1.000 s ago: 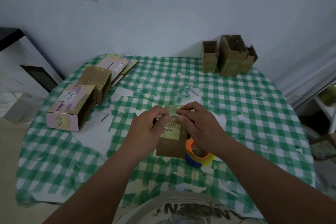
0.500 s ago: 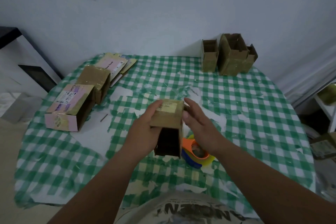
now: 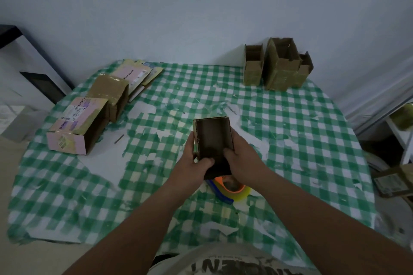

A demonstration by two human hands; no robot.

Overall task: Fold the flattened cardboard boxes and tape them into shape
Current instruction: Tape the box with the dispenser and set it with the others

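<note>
Green-and-white checked cloth (image 3: 290,131), torn in white patches, is covering the table against a pale wall (image 3: 201,6), with folded boxes (image 3: 278,65) standing at the far right edge and a pink-labelled box (image 3: 76,125) lying at the left. Above a tape roll (image 3: 232,187), the left hand (image 3: 192,167) and right hand (image 3: 243,161) are gripping a small open box (image 3: 213,140), thumbs curling over its near rim.

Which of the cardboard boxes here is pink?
The pink box lying on its side at the table's left edge; the held box and the others are plain brown.
</note>
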